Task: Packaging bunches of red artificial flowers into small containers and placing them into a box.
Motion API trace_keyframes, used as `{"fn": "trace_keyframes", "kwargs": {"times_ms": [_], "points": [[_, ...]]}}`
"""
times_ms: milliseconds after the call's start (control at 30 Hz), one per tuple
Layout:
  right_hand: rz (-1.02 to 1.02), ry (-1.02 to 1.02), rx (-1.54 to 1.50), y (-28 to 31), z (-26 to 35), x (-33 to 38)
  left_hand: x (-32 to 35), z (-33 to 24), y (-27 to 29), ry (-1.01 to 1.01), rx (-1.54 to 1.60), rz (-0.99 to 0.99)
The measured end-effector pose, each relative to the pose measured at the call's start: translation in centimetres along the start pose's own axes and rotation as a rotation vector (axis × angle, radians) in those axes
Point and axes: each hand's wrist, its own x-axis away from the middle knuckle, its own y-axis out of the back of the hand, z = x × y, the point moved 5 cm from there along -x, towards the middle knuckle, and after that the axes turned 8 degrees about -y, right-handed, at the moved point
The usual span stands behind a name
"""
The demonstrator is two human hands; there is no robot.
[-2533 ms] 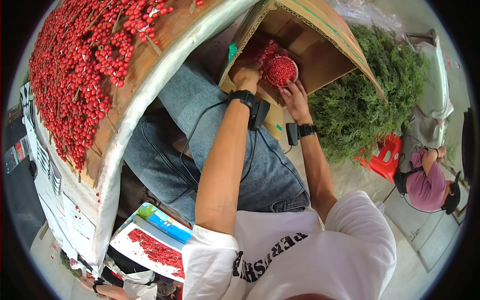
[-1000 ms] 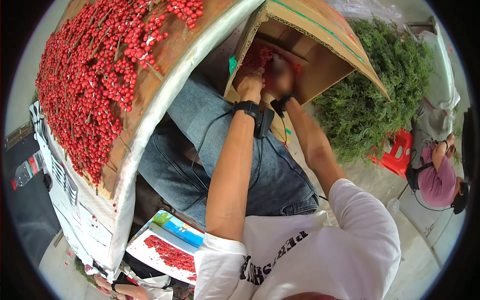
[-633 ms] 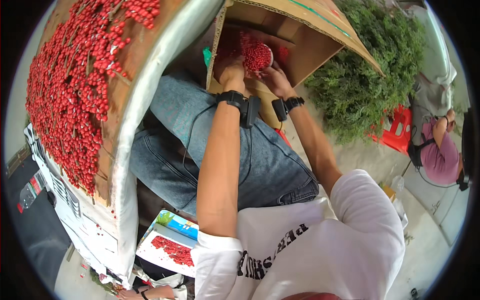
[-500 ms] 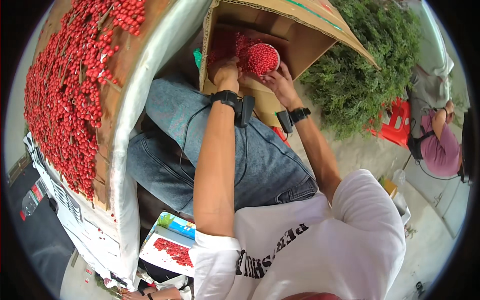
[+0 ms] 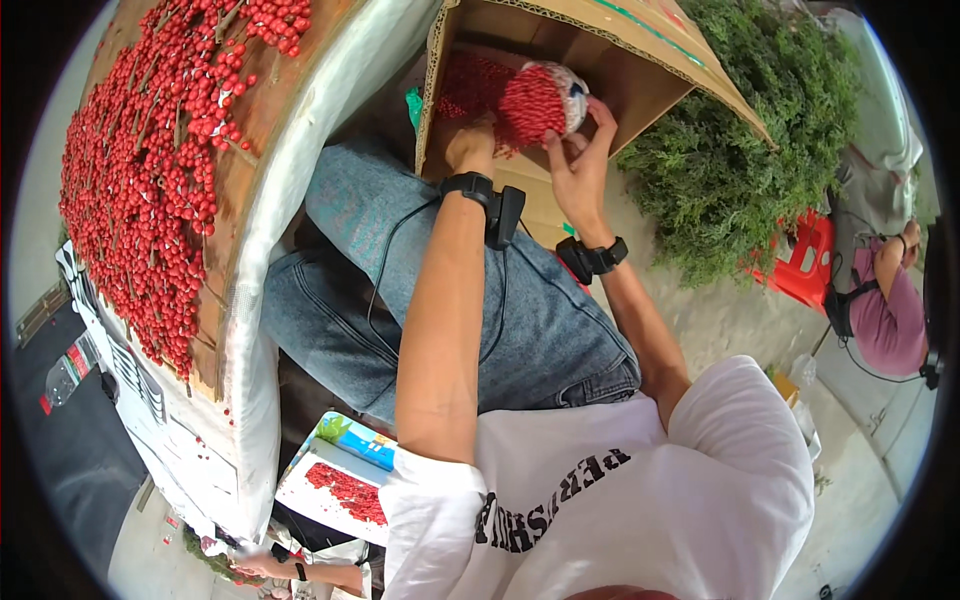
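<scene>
A tipped white cup [image 5: 574, 98] with dark marks on its side is held by my right hand [image 5: 580, 165], its fingers and thumb against the outer wall. Red berries [image 5: 530, 106] spill from its mouth into an open cardboard box [image 5: 640, 115]. More red berries [image 5: 470, 88] lie inside the box at the left. My left hand [image 5: 472, 145] reaches into the box at its near left, just below the berries; its fingers are hidden, so I cannot tell what they touch.
Red berry sprigs [image 5: 150, 200] cover a wooden board on the left. Green foliage [image 5: 740, 150] stands right of the box, beside a red plastic stool [image 5: 800, 255]. A tray with red pieces [image 5: 345, 490] lies at lower left. Other people sit at right and lower left.
The cup was upright and heaped with berries; now my right hand has tipped it leftward and berries run out. My left hand has shifted slightly right with the whole view.
</scene>
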Motion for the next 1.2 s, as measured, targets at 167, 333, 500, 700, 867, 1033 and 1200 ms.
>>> {"fn": "trace_keyframes", "kwargs": {"times_ms": [167,333,500,700,867,1033,1200], "points": [[-0.055,0.204,0.289,-1.8,2.1,-0.7,0.8,-0.8,0.7,0.030,0.026,-0.102],[-0.223,0.031,0.494,-1.1,-3.0,-2.9,3.4,-2.8,0.7,0.107,0.147,0.054],[-0.232,-0.236,0.802,0.0,-14.3,-6.2,5.6,-4.4,0.8,0.228,0.269,-0.011],[-0.153,-0.215,0.742,-2.5,-20.3,-8.9,5.3,-4.1,0.8,0.188,0.188,0.104],[0.240,-0.723,-0.303,-4.9,-22.9,-9.6,4.4,-3.6,0.9,0.160,0.132,0.098],[0.426,-0.981,-0.636,-3.6,-20.9,-5.9,3.8,-2.7,0.5,0.156,0.265,0.052],[0.116,-0.696,-0.359,1.1,-14.8,-2.0,3.3,-2.1,0.0,0.138,0.255,0.026]]}}
